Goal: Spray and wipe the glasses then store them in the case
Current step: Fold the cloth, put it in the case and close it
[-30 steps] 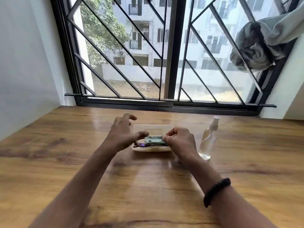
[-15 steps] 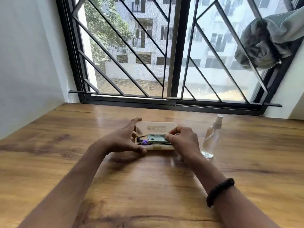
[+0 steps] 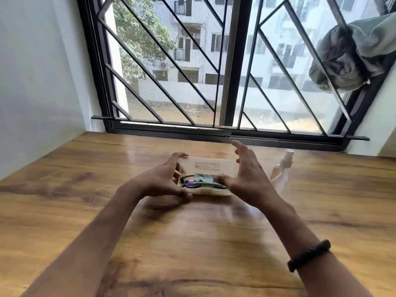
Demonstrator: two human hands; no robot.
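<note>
Fingers (image 3: 237, 146) spread, empty, left hand (image 3: 162, 181) and right hand (image 3: 249, 176) flanking the case (image 3: 211, 191) mid desk (image 3: 192, 243); shutting the lid (image 3: 206, 165) may pinch cloth (image 3: 203, 179) seemingly bunched over glasses (image 3: 186, 183).

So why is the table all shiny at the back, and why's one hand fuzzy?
Head view: daylight through the window bounces off the glossy table, leaving pale glare at its far end. Head view too: the right hand looks smeared, likely motion blur; the left hand is sharper.
</note>
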